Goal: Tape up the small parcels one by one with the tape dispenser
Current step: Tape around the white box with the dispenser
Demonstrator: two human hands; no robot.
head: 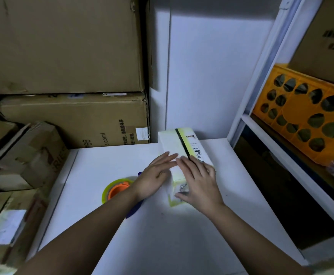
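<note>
A small white parcel point(174, 143) with yellowish tape, a black band and a printed label lies on the white table point(182, 235), its long side pointing away from me. My left hand point(154, 175) lies flat against its left side, fingers straight. My right hand point(199, 181) lies flat on its top near end, fingers straight, thumb down the front face. The tape dispenser point(116, 188), a yellowish roll on an orange core with a blue handle, lies on the table just left of my left wrist, partly hidden by my forearm.
Large cardboard boxes point(72, 120) are stacked behind and to the left of the table. Smaller cartons point(25, 155) sit at the left edge. A white shelf frame point(261, 124) with an orange crate point(309, 116) stands on the right.
</note>
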